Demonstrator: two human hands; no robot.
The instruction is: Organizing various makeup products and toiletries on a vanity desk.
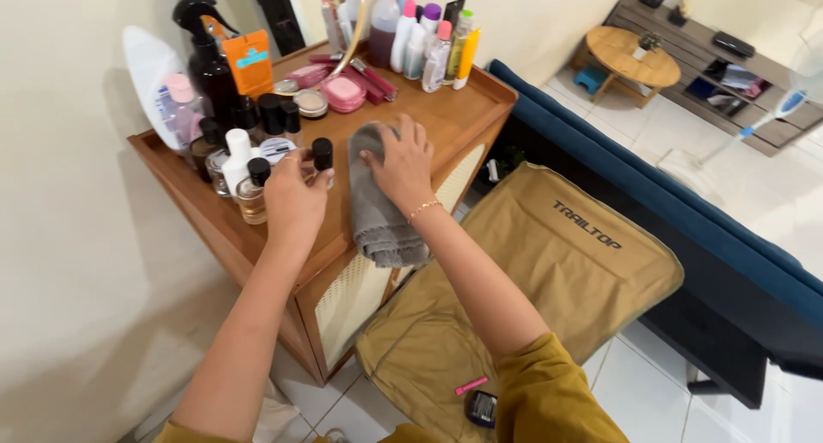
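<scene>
My right hand [403, 163] presses flat on a grey cloth [381, 216] that lies on the wooden cabinet top [446, 117] and hangs over its front edge. My left hand [294, 196] grips a small bottle with a black cap [322, 154] just left of the cloth. Close to that hand stand several small bottles, among them an amber one with a black cap [253, 194] and a white one [237, 152].
Tall bottles [420, 36], pink compacts [343, 92], a dark spray bottle [210, 62] and a mirror crowd the back of the cabinet. A tan folding chair [531, 272] stands in front; a blue sofa [686, 212] is to the right. A small round table [630, 53] sits far off.
</scene>
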